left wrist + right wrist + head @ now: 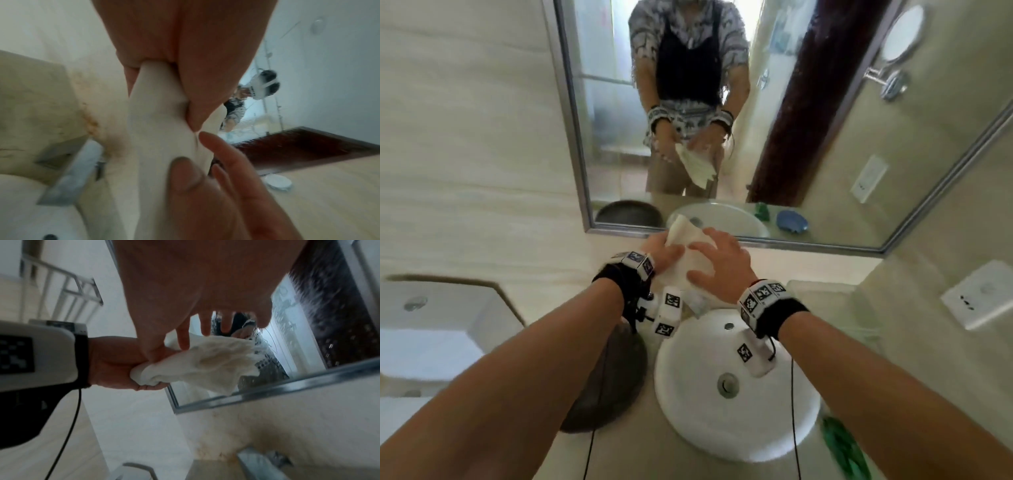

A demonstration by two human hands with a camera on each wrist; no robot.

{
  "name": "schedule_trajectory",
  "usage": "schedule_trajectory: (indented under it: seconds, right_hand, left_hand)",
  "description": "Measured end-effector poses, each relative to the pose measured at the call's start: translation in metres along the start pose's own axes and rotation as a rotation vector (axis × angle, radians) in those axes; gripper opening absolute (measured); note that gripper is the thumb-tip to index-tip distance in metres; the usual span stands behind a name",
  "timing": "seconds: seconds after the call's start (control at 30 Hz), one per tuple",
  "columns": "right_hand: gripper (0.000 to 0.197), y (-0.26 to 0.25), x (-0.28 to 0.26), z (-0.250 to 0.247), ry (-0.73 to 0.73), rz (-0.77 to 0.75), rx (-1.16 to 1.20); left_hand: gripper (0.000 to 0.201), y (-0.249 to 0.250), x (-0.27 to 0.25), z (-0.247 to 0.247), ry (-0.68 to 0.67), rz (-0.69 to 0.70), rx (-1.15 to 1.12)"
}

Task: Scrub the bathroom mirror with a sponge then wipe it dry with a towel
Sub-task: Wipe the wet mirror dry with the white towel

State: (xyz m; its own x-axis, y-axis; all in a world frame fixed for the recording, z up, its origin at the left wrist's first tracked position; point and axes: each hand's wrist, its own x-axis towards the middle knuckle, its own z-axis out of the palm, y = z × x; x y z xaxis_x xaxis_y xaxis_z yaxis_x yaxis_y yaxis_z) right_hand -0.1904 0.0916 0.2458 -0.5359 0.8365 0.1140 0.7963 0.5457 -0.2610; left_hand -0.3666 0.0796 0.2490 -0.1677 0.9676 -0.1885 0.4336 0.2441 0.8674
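Note:
A white towel (690, 251) is bunched between both hands just under the mirror's (825, 137) lower frame, above the back of the sink. My left hand (666, 253) grips one gathered end of it in its fist (164, 65). My right hand (710, 262) lies over the other side, thumb and fingers pinching the cloth (180, 344). In the right wrist view the towel's loose fringed corner (216, 363) hangs in front of the mirror (287, 337), whose glass is streaked and beaded with wet. A blurred green sponge-like thing (842, 452) lies on the counter at the lower right.
A round white basin (722, 421) sits below my wrists, with a dark round bowl (616, 377) to its left. A white socket plate (983, 294) is on the right wall. The mirror reflects a blue soap dish (792, 221) and a round shaving mirror (900, 34).

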Motion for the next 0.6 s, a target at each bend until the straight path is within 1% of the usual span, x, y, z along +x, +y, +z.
schedule_trajectory:
  seconds: [0.03, 0.13, 0.17, 0.2, 0.27, 0.3, 0.33, 0.4, 0.47, 0.53, 0.6]
  right_hand:
    - [0.072, 0.009, -0.004, -0.018, -0.042, 0.002, 0.037]
    - [0.110, 0.037, -0.020, -0.068, -0.117, -0.013, 0.043]
    - [0.116, 0.047, -0.026, -0.084, -0.122, -0.018, 0.029]
    - [0.113, 0.055, -0.032, -0.100, -0.106, -0.026, 0.005]
    - [0.087, 0.070, -0.046, -0.130, 0.010, -0.064, -0.056]
    - [0.075, 0.077, -0.054, -0.145, 0.076, -0.079, -0.095]
    - [0.069, 0.083, -0.062, -0.160, 0.127, -0.084, -0.136]
    - [0.065, 0.096, -0.075, -0.187, 0.199, -0.062, -0.219]
    - [0.062, 0.109, -0.085, -0.212, 0.259, -0.041, -0.257]
    - [0.060, 0.122, -0.090, -0.239, 0.305, -0.028, -0.226]
    - [0.058, 0.135, -0.090, -0.268, 0.344, -0.018, -0.171]
  left_hand:
    - [0.037, 0.023, -0.003, 0.005, 0.007, 0.027, 0.010]
    - [0.036, 0.086, -0.013, 0.025, 0.011, 0.081, -0.057]
    - [0.037, 0.106, -0.016, 0.033, 0.028, 0.076, -0.087]
    - [0.041, 0.126, -0.019, 0.041, 0.042, 0.064, -0.104]
    - [0.054, 0.163, -0.024, 0.056, 0.052, 0.076, -0.111]
    - [0.057, 0.181, -0.028, 0.064, 0.048, 0.082, -0.121]
    - [0.054, 0.199, -0.032, 0.071, 0.035, 0.073, -0.146]
    - [0.039, 0.232, -0.041, 0.085, 0.003, 0.059, -0.194]
    - [0.030, 0.263, -0.047, 0.095, 0.014, 0.101, -0.137]
    - [0.030, 0.294, -0.051, 0.100, 0.074, 0.190, -0.019]
    - [0.034, 0.325, -0.053, 0.102, 0.089, 0.270, -0.002]
